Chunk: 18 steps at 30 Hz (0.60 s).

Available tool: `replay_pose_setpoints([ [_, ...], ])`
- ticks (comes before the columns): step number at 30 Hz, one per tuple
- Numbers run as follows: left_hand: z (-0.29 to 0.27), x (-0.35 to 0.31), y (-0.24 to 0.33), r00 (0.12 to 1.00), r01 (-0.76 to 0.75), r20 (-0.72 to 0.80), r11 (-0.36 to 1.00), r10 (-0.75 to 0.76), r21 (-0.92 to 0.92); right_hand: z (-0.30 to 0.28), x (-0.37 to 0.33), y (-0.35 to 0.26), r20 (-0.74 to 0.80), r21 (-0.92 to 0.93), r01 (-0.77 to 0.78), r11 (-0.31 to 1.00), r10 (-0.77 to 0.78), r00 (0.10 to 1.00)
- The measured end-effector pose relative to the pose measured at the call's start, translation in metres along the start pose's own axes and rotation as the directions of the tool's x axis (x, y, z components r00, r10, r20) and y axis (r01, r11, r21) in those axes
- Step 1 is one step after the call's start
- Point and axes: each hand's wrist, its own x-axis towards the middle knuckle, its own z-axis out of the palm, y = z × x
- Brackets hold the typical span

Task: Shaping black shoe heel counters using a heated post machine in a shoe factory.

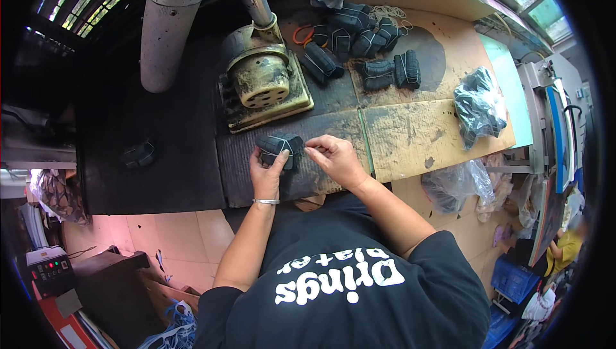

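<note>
My left hand (pixel 267 172) grips a black bundle (pixel 280 146) wound with thin white string, thumb across its near side. Close to the bundle's right end, my right hand (pixel 335 158) is closed in a pinch. Whatever lies between those fingertips is too small to make out. Both hands are over the near part of the worktable, on its dark-stained cardboard cover (pixel 314 179). Several similar tied bundles (pixel 378 74) lie at the back right, beside orange-handled scissors (pixel 303 34) and a loose heap of white string (pixel 389 15).
Beyond my hands stands a soiled cream-coloured machine (pixel 260 79) on a square base, with a grey pipe (pixel 168 38) hanging to its left. A clear plastic bag (pixel 480 108) of dark pieces sits at the right. One dark bundle (pixel 138 154) lies far left. Another person (pixel 564 249) is at lower right.
</note>
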Motion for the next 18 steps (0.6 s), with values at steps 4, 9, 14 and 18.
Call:
replay_pose_setpoints([
  [4,0.0,-0.004,0.014,0.91,0.415,0.147,0.862,-0.389,-0.292,0.01,-0.008,0.0,-0.019,-0.096,0.117,0.988,-0.12,0.993],
  [9,0.013,-0.014,0.036,0.838,0.543,0.303,0.736,-0.453,-0.403,0.014,-0.004,-0.007,-0.07,-0.194,0.283,0.939,-0.301,0.951],
  [14,0.012,-0.016,0.027,0.825,0.564,0.353,0.685,-0.442,-0.461,0.02,-0.003,-0.008,-0.027,-0.362,0.378,0.852,-0.415,0.909],
  [18,0.014,-0.019,0.026,0.823,0.565,0.376,0.68,-0.425,-0.468,0.021,-0.003,-0.011,-0.083,-0.361,0.344,0.867,-0.398,0.914],
])
